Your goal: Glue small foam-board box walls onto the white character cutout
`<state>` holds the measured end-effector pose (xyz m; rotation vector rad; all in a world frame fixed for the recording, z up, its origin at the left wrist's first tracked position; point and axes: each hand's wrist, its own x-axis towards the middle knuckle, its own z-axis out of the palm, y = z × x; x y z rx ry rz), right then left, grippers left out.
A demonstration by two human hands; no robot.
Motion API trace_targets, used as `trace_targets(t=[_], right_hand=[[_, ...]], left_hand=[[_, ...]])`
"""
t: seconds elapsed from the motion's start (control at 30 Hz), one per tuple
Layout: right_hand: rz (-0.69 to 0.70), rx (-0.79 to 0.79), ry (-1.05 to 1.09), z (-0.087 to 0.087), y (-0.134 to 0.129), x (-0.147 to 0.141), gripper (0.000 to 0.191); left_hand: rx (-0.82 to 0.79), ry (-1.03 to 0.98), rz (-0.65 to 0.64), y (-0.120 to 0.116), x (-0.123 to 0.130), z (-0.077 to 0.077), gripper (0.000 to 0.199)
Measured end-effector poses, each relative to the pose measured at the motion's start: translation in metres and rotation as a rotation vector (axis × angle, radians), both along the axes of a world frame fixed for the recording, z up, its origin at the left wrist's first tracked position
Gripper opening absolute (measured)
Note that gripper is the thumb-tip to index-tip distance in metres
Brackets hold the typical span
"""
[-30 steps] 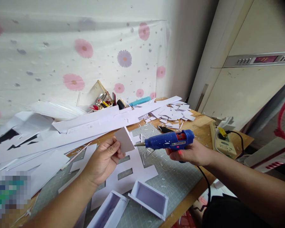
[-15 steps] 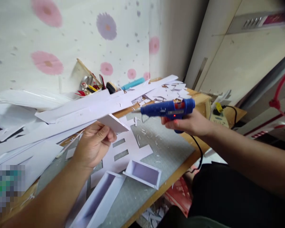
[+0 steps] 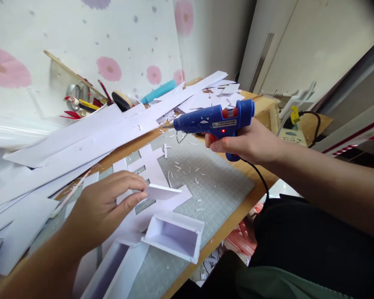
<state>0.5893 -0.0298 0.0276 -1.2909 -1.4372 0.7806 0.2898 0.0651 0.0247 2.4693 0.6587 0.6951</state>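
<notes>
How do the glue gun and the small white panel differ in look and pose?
Look: the glue gun is blue, bulky and corded, with a lit red light; the panel is white, thin and flat.
Grip: the right hand wraps the gun's handle; the left hand pinches the panel at one edge.
Pose: the gun's nozzle points left; the panel shows nearly edge-on.
Shared: both are hand-held.

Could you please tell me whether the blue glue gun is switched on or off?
On, it appears: a red light glows on the side of the blue glue gun held in the right hand.
</notes>
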Motion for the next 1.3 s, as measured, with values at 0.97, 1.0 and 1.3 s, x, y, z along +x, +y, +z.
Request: trace_targets(t=[0.97,1.0,1.3], right_hand=[[0.245,-0.027,0.07,-0.004,-0.007,0.006,0.006],[0.265,-0.033,0.082,-0.006,-0.007,0.005,0.008],[0.32,0.008,0.142,-0.022,-0.003,0.002,0.011]], left_hand=[[-0.618,-0.605,0.2,-0.004,0.009,-0.009,0.022],[-0.672,-0.632,0.194,-0.002,0.009,-0.009,0.023],[-0.857,-0.737,0.238,-0.003,0.013,-0.005,0.028]])
